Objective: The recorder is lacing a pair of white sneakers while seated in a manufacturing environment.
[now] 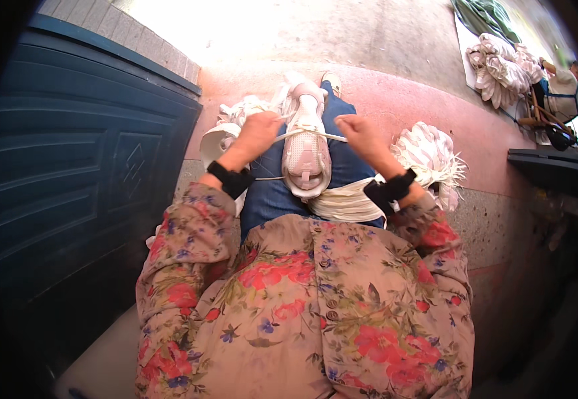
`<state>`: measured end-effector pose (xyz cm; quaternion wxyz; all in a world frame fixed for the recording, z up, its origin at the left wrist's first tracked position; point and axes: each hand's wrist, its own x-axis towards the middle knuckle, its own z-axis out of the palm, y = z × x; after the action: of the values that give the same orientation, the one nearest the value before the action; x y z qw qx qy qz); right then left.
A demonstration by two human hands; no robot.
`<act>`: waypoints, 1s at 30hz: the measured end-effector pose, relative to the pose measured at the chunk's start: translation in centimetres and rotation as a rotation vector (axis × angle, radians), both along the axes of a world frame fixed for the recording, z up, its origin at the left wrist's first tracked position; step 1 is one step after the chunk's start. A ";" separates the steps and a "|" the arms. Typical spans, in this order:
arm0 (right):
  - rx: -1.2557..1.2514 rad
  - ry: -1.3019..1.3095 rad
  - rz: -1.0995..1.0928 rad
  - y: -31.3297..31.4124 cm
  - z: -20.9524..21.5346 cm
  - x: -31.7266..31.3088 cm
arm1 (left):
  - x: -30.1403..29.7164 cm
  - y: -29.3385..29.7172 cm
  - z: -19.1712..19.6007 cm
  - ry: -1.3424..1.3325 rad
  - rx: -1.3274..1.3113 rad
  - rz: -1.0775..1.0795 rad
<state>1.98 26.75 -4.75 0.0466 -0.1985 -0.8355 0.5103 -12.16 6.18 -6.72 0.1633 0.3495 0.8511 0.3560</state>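
Note:
A pale pink and white sneaker [305, 163] rests on my lap between my thighs, its heel toward me. White shoelace [331, 136] crosses over its tongue and stretches out to both sides. My left hand [260, 135] is closed on one end of the lace, left of the shoe. On the other side, my right hand [363, 137] is closed round the opposite end, and the lace between them looks taut. A bundle of white laces [345, 201] lies across my right thigh, under my right wrist.
Beside my left leg is a pile of white shoes [221, 139]. More pink and white shoes [429, 156] are heaped at my right. A dark blue panelled door [96, 146] stands close on the left. Farther off at the right lies another shoe heap [502, 70].

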 end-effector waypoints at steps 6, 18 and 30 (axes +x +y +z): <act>0.214 -0.242 0.231 -1.2 2.7 -1.1 | 2.3 3.0 5.1 0.240 -0.365 -0.164; 0.364 -0.224 0.307 -2.1 4.5 -0.8 | 0.8 4.6 5.0 0.209 -0.115 -0.154; 0.681 0.216 0.550 -3.5 6.0 1.8 | -2.4 3.3 5.9 -1.301 -0.044 0.054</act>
<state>3.74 23.25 1.30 0.0588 0.1121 -0.9678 0.2176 -14.55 9.47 -0.86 0.6435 0.0378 0.5939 0.4814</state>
